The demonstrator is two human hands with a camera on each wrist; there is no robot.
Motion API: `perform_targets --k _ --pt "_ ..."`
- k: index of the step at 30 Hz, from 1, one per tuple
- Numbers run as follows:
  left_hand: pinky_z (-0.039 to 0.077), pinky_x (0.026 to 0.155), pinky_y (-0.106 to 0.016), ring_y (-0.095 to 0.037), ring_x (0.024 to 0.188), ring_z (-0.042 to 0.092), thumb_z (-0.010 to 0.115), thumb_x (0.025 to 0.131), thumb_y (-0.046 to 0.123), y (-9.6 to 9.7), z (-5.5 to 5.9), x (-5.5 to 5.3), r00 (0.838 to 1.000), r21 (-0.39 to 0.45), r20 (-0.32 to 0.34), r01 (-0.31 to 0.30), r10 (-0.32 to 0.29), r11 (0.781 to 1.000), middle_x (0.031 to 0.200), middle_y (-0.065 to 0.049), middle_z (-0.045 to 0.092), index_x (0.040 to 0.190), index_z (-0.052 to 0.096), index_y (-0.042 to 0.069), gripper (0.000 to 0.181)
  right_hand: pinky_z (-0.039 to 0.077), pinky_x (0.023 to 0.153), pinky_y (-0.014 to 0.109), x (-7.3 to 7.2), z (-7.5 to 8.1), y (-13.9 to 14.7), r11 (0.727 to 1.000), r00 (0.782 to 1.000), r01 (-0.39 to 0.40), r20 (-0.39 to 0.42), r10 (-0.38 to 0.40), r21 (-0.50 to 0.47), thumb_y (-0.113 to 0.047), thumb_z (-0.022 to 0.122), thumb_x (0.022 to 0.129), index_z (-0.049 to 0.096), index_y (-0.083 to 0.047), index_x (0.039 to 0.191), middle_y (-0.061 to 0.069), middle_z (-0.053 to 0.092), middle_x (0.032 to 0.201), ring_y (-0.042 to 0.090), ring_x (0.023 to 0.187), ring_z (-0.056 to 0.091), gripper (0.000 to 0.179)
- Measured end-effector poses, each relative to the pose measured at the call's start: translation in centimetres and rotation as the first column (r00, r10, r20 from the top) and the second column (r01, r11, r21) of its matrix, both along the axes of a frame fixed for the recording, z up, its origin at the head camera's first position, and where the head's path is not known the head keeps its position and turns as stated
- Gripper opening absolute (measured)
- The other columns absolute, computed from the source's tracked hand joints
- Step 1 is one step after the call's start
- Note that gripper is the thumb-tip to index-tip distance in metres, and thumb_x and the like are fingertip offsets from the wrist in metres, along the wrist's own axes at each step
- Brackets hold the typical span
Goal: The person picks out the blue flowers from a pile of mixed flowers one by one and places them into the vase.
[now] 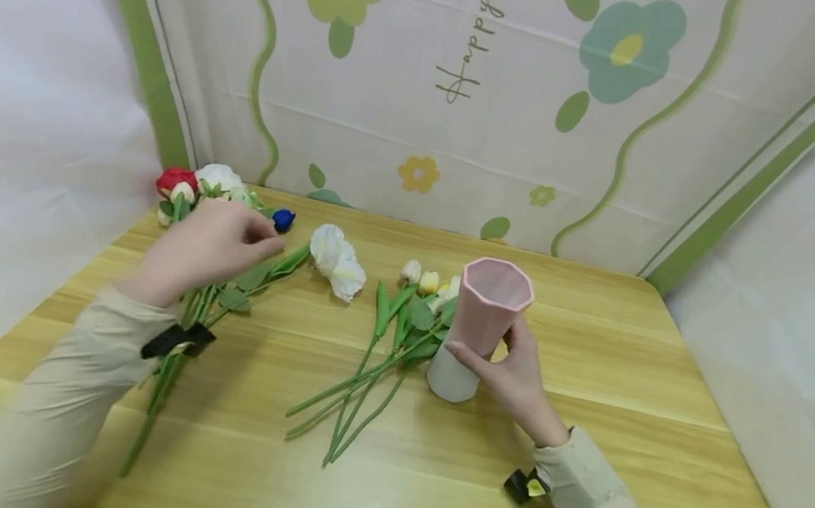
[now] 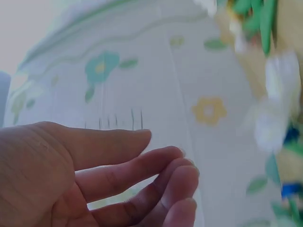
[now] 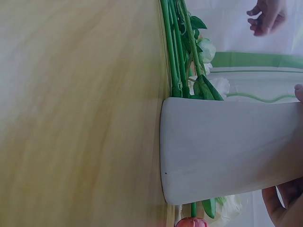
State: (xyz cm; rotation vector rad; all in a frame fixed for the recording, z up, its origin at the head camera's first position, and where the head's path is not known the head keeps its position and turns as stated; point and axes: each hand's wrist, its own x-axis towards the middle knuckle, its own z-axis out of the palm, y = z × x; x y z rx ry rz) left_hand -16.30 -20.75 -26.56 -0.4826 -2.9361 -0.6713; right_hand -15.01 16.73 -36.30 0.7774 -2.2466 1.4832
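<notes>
My right hand [image 1: 514,379] grips a pink and white vase [image 1: 478,325] from its right side, thumb across the front. The vase stands upright, its faceted mouth facing up; in the right wrist view its white base [image 3: 208,151] meets the tabletop. My left hand [image 1: 208,241] is raised over a bunch of artificial flowers on the left, fingers loosely bent. Nothing shows between the thumb and fingertips in the left wrist view. Near that hand lie a red flower [image 1: 176,180], a blue bud [image 1: 282,220] and a large white flower [image 1: 337,263].
Left of the vase lie several artificial tulips with pale and yellow heads [image 1: 429,282], their green stems [image 1: 354,395] crossing toward the front. The wooden table [image 1: 577,491] is bordered by a flower-print cloth [image 1: 408,120] at the back and white cloth sides.
</notes>
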Motion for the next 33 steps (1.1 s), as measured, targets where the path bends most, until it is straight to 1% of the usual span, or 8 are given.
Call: perform_targets --k 3,5,7,10,12,18,24,33 --pt "0.036 0.053 -0.035 -0.015 0.052 0.040 0.061 0.098 0.024 -2.0 -0.3 0.4 0.998 -0.043 -0.019 -0.063 0.063 0.997 0.057 0.004 0.046 0.068 0.062 0.012 0.032 0.044 0.095 0.032 -0.1 0.0 0.1 1.000 1.000 -0.002 0.005 0.002 0.000 0.009 0.081 0.074 0.044 0.007 0.136 0.018 0.056 0.128 0.024 0.112 0.056 0.072" --pt "0.034 0.053 -0.035 -0.015 0.051 0.037 0.060 0.098 0.024 -2.8 -0.8 0.4 0.997 -0.069 0.013 -0.081 0.082 0.994 0.055 0.004 0.039 0.064 0.056 0.013 0.035 0.044 0.095 0.032 -0.1 -0.1 0.1 1.000 1.000 -0.003 0.008 0.003 -0.001 0.009 0.081 0.074 0.044 0.006 0.136 0.018 0.056 0.128 0.024 0.113 0.056 0.072" --pt "0.040 0.055 -0.037 -0.013 0.053 0.044 0.061 0.097 0.023 -3.3 -1.4 0.4 0.996 -0.083 0.045 -0.077 0.081 0.994 0.058 0.004 0.047 0.067 0.061 0.012 0.032 0.044 0.095 0.033 -0.1 -0.1 0.1 1.000 1.000 -0.005 0.008 0.005 -0.002 0.009 0.081 0.074 0.044 0.006 0.136 0.018 0.056 0.128 0.025 0.113 0.056 0.072" --pt "0.049 0.065 -0.043 -0.014 0.066 0.058 0.062 0.097 0.023 -3.5 -2.0 0.4 0.995 -0.072 0.090 -0.042 0.048 0.997 0.077 0.000 0.067 0.087 0.075 0.009 0.022 0.044 0.095 0.035 -0.1 -0.1 0.0 1.000 1.000 -0.007 0.006 0.007 0.002 0.010 0.081 0.073 0.044 0.007 0.135 0.018 0.056 0.127 0.026 0.112 0.056 0.072" --pt "0.051 0.069 -0.046 -0.015 0.071 0.062 0.063 0.097 0.025 -3.4 -2.0 0.3 0.995 -0.047 0.098 -0.025 0.030 0.999 0.089 -0.003 0.072 0.099 0.077 0.007 0.023 0.044 0.096 0.037 -0.1 -0.1 0.0 1.000 1.000 -0.004 0.009 0.004 0.001 0.010 0.081 0.073 0.045 0.007 0.135 0.019 0.056 0.127 0.027 0.113 0.056 0.072" --pt "0.041 0.055 -0.036 -0.016 0.053 0.046 0.063 0.097 0.029 -3.3 -1.7 -0.5 0.995 -0.037 0.097 -0.015 0.018 0.999 0.068 0.004 0.064 0.087 0.076 0.012 0.023 0.044 0.096 0.038 0.0 -0.1 0.0 1.000 1.000 0.001 0.008 -0.001 -0.005 0.010 0.082 0.072 0.045 0.007 0.134 0.019 0.057 0.127 0.028 0.113 0.056 0.072" --pt "0.042 0.058 -0.036 -0.014 0.057 0.050 0.064 0.096 0.022 -4.5 -2.2 -1.2 0.996 -0.122 0.088 0.010 0.001 0.992 0.070 0.005 0.062 0.084 0.075 0.012 0.019 0.043 0.096 0.035 -0.2 -0.1 -0.2 1.000 1.000 -0.008 0.008 0.008 0.007 0.008 0.082 0.074 0.044 0.007 0.135 0.019 0.056 0.128 0.028 0.114 0.056 0.072" --pt "0.035 0.052 -0.033 -0.013 0.052 0.039 0.062 0.096 0.025 -5.8 -3.2 -2.5 0.968 -0.178 0.251 0.051 -0.005 0.983 0.059 0.003 0.043 0.077 0.066 0.011 0.025 0.042 0.098 0.039 0.2 0.1 -0.2 1.000 0.999 0.018 0.037 -0.018 0.001 0.009 0.081 0.073 0.042 0.007 0.137 0.019 0.055 0.129 0.028 0.115 0.054 0.074"
